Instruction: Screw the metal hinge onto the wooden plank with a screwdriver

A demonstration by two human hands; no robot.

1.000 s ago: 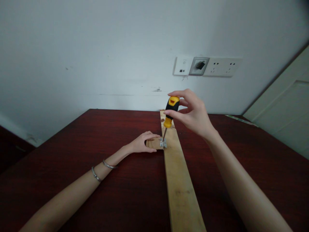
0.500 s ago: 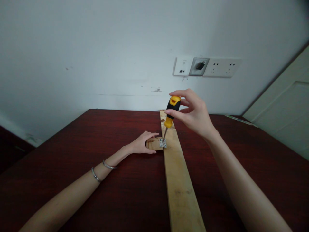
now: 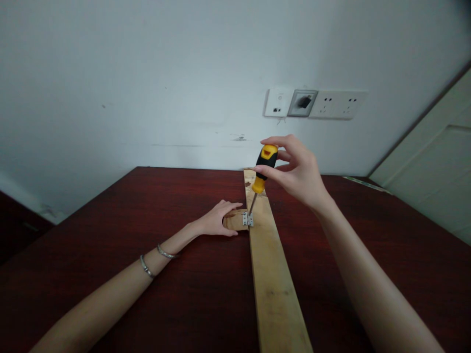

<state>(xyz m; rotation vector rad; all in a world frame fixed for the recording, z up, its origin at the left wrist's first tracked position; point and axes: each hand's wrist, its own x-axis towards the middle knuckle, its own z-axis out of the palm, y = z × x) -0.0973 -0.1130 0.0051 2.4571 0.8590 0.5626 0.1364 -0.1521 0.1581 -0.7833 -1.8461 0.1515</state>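
My right hand (image 3: 294, 166) grips the yellow and black handle of a screwdriver (image 3: 266, 159), which leans with its top to the right. Its tip reaches down to a small metal hinge (image 3: 245, 218), on the leaf over the long wooden board (image 3: 274, 274). The hinge spans the joint between that board and a short wooden block (image 3: 233, 221) at its left side. Thumb and fingers of my left hand (image 3: 215, 219) are wrapped round the block's left end. Whether a screw sits under the tip is too small to tell.
The dark red tabletop (image 3: 176, 196) ends at a white wall (image 3: 165, 73). Sockets and a black plug (image 3: 304, 101) are on the wall above. A pale door (image 3: 437, 157) stands at the right, and a thin patterned strip (image 3: 368, 184) lies by the back right edge.
The screwdriver's handle has tilted slightly to the right along with my right hand, its tip staying at the hinge. My left hand keeps its hold on the block.
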